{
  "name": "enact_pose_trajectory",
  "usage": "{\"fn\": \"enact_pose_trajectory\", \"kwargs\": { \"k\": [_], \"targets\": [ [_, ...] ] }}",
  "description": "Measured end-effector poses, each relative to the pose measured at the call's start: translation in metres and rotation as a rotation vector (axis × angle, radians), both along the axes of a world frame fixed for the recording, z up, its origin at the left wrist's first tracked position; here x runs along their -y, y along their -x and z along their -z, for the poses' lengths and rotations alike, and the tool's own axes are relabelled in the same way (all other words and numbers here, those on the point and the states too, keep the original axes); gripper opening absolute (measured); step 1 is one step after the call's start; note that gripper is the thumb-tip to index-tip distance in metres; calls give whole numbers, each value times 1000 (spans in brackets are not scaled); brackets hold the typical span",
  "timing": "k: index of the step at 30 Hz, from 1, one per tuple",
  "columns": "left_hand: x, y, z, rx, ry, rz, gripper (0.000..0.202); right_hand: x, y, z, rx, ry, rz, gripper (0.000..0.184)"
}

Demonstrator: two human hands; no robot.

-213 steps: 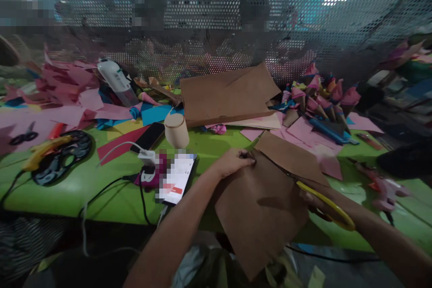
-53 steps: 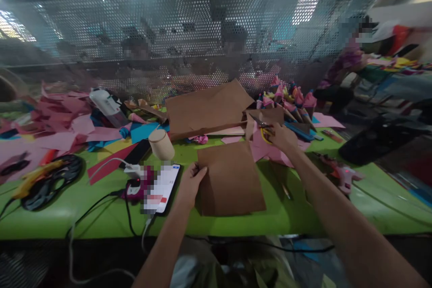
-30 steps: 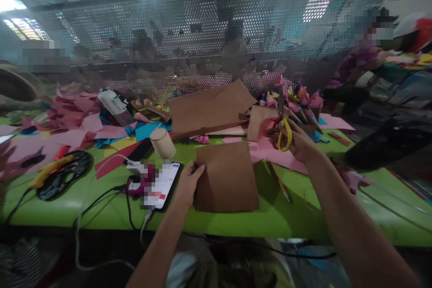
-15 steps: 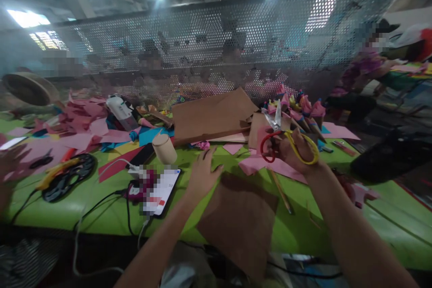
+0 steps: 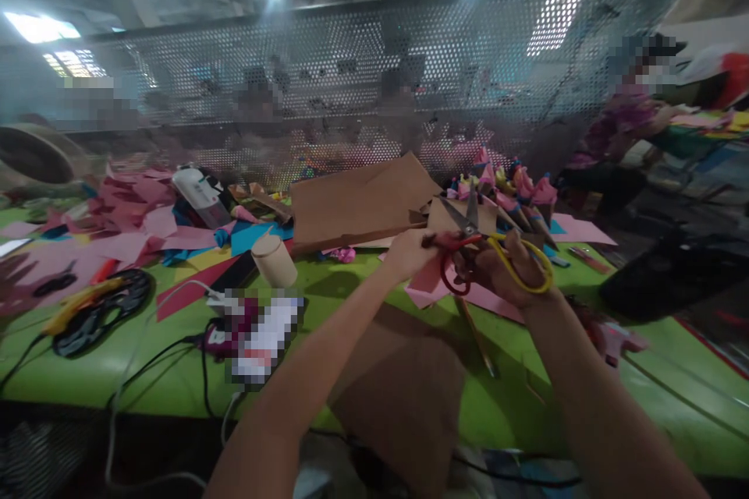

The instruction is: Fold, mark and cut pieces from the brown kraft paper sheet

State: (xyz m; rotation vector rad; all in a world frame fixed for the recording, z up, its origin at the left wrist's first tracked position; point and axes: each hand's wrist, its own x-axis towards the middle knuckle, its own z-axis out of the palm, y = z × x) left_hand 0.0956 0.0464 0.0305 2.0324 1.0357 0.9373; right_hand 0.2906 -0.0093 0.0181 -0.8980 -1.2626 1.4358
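Note:
Scissors (image 5: pixel 468 229) with one red and one yellow handle loop are in my right hand (image 5: pixel 506 269), its thumb at the yellow loop. The blades are spread and point up and away. My left hand (image 5: pixel 413 253) is right beside the red loop. Its fingertips are dark and overlap the handle, so I cannot make out whether they grip it. Pink paper (image 5: pixel 430 284) lies beneath the two hands, and a pencil (image 5: pixel 477 339) lies below the scissors. Nearer me, a brown paper sheet (image 5: pixel 403 382) hangs over the front edge of the green table (image 5: pixel 509 413).
Behind my hands lies a large folded brown sheet (image 5: pixel 356 207). To the left are a paper roll (image 5: pixel 274 261), a phone (image 5: pixel 269 339), cables, and a black spool (image 5: pixel 105 312). Paper cones (image 5: pixel 530 199) lie back right. A co-worker (image 5: pixel 629 117) sits far right.
My left hand has moved right and up from the table to the scissors. The scissors stay in my right hand, their blades wider apart. The view has shifted slightly.

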Motion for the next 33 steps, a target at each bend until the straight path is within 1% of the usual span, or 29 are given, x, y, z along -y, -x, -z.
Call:
{"fn": "enact_pose_trajectory", "kwargs": {
  "k": [3,5,8,10,12,15,18,20,21,22,24,26,27,29,30,33],
  "targets": [
    [7,17,-7,0,-54,-117,14,2,-4,0,-26,-10,-5,71],
    [11,31,-13,16,-32,-158,11,3,-4,-1,12,-17,29,71],
    [21,53,-22,109,58,-144,8,2,-3,-1,44,-4,78,64],
    [30,68,-27,200,130,-123,8,1,-2,-1,35,28,75,57],
    [40,83,-31,271,177,-141,13,0,-1,-3,46,61,51,55],
    [56,106,-36,309,190,-195,22,1,-1,-7,74,70,70,57],
    [67,123,-37,267,129,-230,25,2,-3,-9,55,82,124,60],
    [70,129,-32,173,47,-239,24,2,-4,-11,29,105,134,58],
    [70,129,-27,101,4,-242,24,2,-4,-12,13,123,137,56],
    [69,128,-20,14,-35,-244,26,2,-4,-12,-4,141,143,54],
    [67,120,-4,-201,-96,-269,36,2,-4,-12,-35,171,147,50],
    [64,107,14,-443,-99,-257,44,1,-5,-11,-51,167,112,48],
    [63,99,21,-567,-92,-220,48,1,-6,-10,-54,153,89,48],
    [59,82,32,-758,-95,-169,53,0,-7,-7,-52,120,53,48],
    [57,74,35,-823,-94,-168,52,0,-8,-6,-48,106,45,47],
    [42,51,40,-895,-88,-198,45,0,-9,-5,-25,88,44,46]
  ]
}}
